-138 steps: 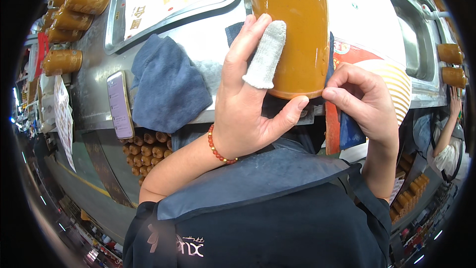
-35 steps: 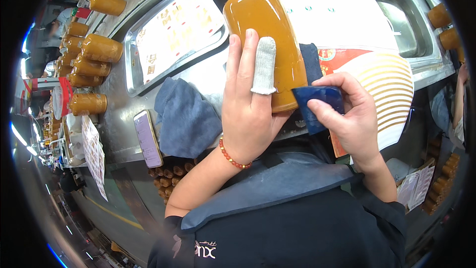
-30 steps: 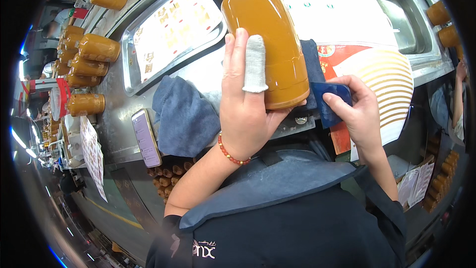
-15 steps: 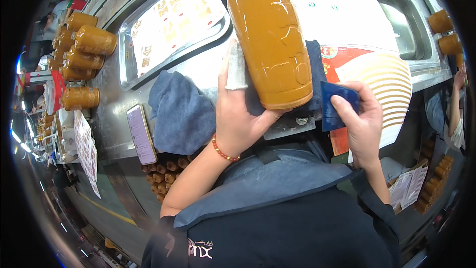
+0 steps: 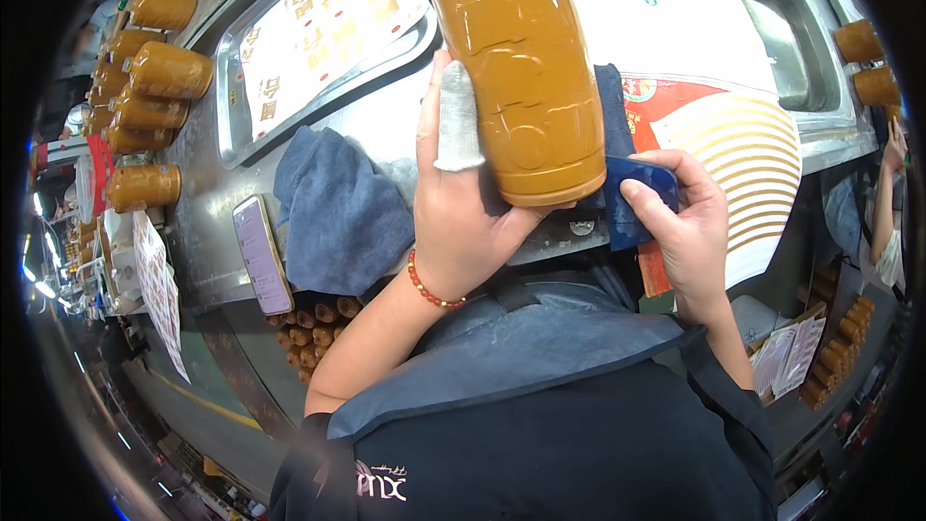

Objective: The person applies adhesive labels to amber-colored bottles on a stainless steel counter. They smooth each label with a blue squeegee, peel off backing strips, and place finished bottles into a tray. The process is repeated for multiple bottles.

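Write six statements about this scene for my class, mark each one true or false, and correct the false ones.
1. The right hand holds a blue tool. True.
2. The left hand touches the bottle. True.
3. All the left hand's fingers are bare. False: a pale cover sheathes one.
4. The phone lies to the left of the cloth. True.
5. The cloth is spread out flat. False: it is bunched up.
6. No jewellery is worn. False: a beaded bracelet circles the left wrist.
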Tool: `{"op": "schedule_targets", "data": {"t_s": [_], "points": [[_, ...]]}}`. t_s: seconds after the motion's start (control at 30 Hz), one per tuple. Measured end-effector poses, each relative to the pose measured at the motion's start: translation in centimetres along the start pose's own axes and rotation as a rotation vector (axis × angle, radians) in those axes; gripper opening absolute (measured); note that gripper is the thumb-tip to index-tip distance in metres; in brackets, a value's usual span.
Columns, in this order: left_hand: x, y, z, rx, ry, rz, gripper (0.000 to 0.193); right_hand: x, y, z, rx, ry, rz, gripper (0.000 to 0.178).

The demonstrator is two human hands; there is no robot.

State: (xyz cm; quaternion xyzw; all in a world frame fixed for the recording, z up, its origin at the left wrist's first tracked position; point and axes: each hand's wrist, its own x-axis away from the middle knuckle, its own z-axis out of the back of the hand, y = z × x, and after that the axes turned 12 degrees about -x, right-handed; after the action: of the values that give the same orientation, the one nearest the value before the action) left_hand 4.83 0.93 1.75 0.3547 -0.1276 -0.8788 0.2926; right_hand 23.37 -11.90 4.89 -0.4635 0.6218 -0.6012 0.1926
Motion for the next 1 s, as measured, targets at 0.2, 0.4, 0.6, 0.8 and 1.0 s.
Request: {"op": "schedule_targets", "data": {"t_s": [0.2, 0.4, 0.6, 0.8, 1.0], "points": [[-0.7, 1.8, 0.9, -0.108, 0.027, 0.005, 0.099, 0.9, -1.5, -1.2, -0.079, -0.021, 0.066, 0.023], [-0.9, 0.7, -0.9, -0.084, 0.065, -0.04, 0.098, 0.2, -1.0, -1.0, -0.022, -0.065, 0.046, 0.021], [0.7, -0.2, 0.3, -0.1, -0.078, 0.03, 0.103, -0.1, 0.2, 0.2, -0.063, 0.039, -0.008, 0.018], [-1.9, 2.2, 0.2, -0.17, 0.023, -0.089, 0.108, 1.0, -1.5, -1.6, 0.041, -0.147, 0.166, 0.025], [-0.7, 0.6, -0.7, 0.016, 0.081, 0.0, 0.097, -0.4, -0.4, 0.1, 0.061, -0.049, -0.004, 0.02]]}}
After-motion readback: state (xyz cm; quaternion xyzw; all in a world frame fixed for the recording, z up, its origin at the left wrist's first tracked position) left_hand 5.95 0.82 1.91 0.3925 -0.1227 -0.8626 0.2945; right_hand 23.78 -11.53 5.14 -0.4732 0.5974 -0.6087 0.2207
